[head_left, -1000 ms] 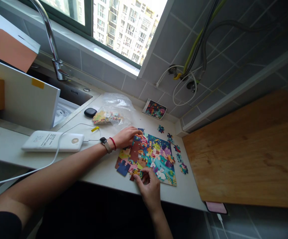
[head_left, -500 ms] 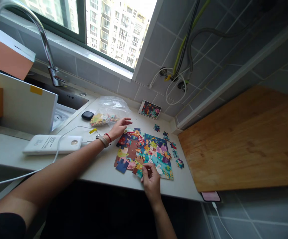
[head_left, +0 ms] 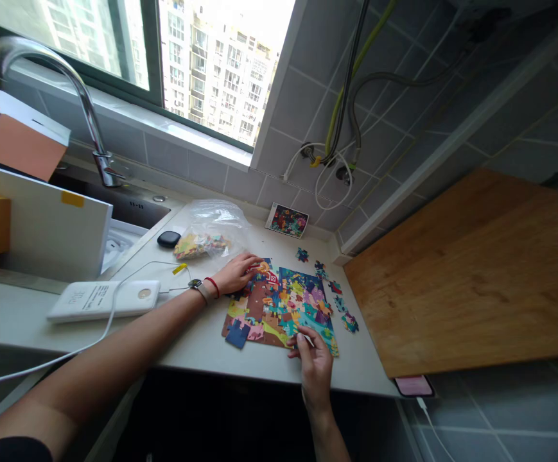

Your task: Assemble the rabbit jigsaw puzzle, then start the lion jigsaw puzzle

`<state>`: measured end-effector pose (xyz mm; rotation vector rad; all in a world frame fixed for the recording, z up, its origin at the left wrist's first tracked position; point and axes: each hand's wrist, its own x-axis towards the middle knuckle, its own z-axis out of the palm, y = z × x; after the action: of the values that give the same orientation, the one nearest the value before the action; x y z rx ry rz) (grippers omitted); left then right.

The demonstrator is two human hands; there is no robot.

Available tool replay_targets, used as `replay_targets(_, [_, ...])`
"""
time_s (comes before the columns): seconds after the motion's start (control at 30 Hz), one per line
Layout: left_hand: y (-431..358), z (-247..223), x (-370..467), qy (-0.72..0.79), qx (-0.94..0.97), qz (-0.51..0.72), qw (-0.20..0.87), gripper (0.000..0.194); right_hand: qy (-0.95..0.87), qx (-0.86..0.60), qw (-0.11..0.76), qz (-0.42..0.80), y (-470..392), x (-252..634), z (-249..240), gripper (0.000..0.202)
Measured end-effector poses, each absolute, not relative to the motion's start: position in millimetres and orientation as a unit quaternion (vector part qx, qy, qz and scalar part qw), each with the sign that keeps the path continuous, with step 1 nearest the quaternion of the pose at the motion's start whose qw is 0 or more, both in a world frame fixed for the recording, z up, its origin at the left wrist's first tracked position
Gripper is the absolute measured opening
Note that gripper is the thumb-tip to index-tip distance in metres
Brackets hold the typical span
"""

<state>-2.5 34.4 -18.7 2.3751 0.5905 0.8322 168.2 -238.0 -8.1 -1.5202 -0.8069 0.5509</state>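
Note:
A colourful jigsaw puzzle [head_left: 264, 308], partly joined, lies on the white counter. My left hand [head_left: 240, 273] rests on its upper left corner, fingers stretched out and covering some pieces there. Over the puzzle's lower right edge is my right hand [head_left: 316, 362], its fingers loosely bent and apart, with no piece visible in them. A dark blue piece [head_left: 237, 334] sits at the lower left corner, tilted against the rest. Several loose pieces [head_left: 349, 322] lie to the right of the puzzle. Behind my left hand stands a clear plastic bag [head_left: 218, 221] with more pieces.
A picture card [head_left: 287, 220] leans at the back wall. A white power bank [head_left: 103, 300] with a cable and a black case [head_left: 168, 239] lie on the left. The sink [head_left: 134, 204] is beyond them. A wooden board [head_left: 471, 276] borders the right side, above a phone [head_left: 414, 385].
My left hand has come down onto the puzzle's upper left part. My right hand has moved right, off the bottom piece, which now lies flush with its neighbours. The view has shifted slightly.

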Motion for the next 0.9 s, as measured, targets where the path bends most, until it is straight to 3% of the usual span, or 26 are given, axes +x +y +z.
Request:
replay_targets(0.1, [36.0, -23.0, -0.5, 0.221, 0.888, 0.301, 0.267, 0.038, -0.294, -0.703, 0.62, 0.185, -256.4, 206.7, -4.3, 0.052])
replay_targets(0.23, [35.4, -27.4, 1.5, 0.259, 0.875, 0.309, 0.268, 0.051, -0.251, -0.749, 0.608, 0.079, -281.7, 271.0, -4.4, 0.061])
replay_targets(0.37, [35.6, -28.8, 2.4, 0.27, 0.876, 0.306, 0.258, 0.055, -0.221, -0.789, 0.57, 0.064, -294.2, 310.1, -8.4, 0.064])
replay_targets(0.57, [36.9, -27.5, 2.0, 0.249, 0.904, 0.267, 0.224, 0.04, -0.258, -0.792, 0.553, 0.015, -289.9, 315.1, -14.1, 0.059])
replay_targets(0.77, [36.1, -27.8, 5.5, 0.272, 0.899, 0.264, 0.22, 0.06, -0.292, -0.792, 0.536, -0.013, -289.2, 308.2, -16.1, 0.049])
replay_targets(0.9, [36.3, -26.9, 6.7, 0.269, 0.901, 0.258, 0.222, 0.055, -0.295, -0.8, 0.522, -0.019, -289.9, 305.5, -19.7, 0.049])
